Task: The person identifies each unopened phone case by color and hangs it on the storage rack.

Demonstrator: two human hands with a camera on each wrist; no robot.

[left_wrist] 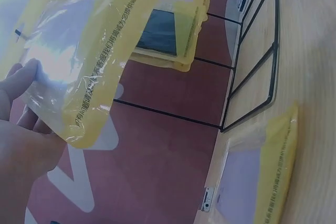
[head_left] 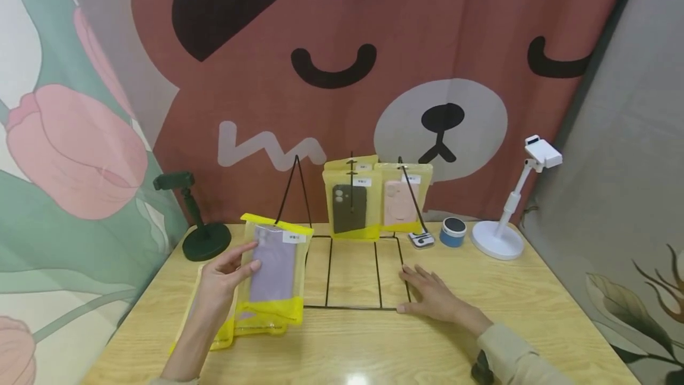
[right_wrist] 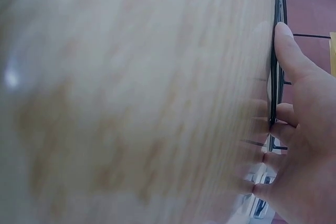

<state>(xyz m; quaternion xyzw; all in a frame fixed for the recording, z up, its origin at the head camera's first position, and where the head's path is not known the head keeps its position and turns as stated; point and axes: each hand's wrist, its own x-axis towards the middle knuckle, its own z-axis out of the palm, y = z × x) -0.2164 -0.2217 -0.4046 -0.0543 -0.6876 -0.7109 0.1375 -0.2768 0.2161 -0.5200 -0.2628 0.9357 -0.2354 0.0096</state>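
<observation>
My left hand [head_left: 216,284] pinches the left edge of a yellow-edged clear pouch [head_left: 274,266] holding a purple phone case, thumb in front. The pouch's top edge meets the left prong of a black wire display rack [head_left: 350,308]; in the left wrist view a dark wire end [left_wrist: 19,34] shows at its top. On the middle prong hang pouches with a dark phone case [head_left: 350,212] in front, and on the right prong one with a pink case [head_left: 399,204]. My right hand [head_left: 430,297] rests at the rack's right front corner, fingers extended, thumb [right_wrist: 287,51] against the wire.
More yellow pouches [head_left: 262,327] lie on the wooden table, left of the rack. Behind stand a dark green stand [head_left: 205,241], a small earphone box [head_left: 421,239], a blue round jar [head_left: 453,233] and a white stand [head_left: 498,241]. A bear-print curtain [head_left: 417,16] hangs behind.
</observation>
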